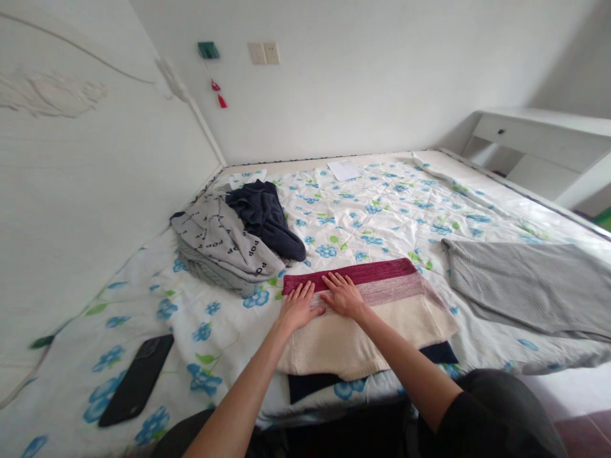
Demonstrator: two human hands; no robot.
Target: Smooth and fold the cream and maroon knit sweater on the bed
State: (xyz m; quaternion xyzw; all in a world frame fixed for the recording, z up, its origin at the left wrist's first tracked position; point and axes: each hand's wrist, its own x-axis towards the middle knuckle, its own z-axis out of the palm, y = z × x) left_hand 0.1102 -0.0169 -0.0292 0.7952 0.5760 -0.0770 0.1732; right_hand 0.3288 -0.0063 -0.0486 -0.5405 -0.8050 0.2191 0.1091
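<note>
A folded knit garment [382, 312] in maroon, pink and cream bands lies flat on the bed in front of me, with a dark navy edge showing under its near side. My left hand [296, 306] and my right hand [341, 294] both rest palm down on its left part, fingers spread, side by side near the maroon band. Neither hand grips anything.
A pile of folded clothes, grey lettered [224, 245] with a dark navy piece [265, 216] on top, sits to the left. A grey knit garment [525, 286] lies spread at the right. A black phone [137, 378] lies near left. White paper [344, 169] lies far back. Floral bedsheet [382, 210], white desk [539, 143].
</note>
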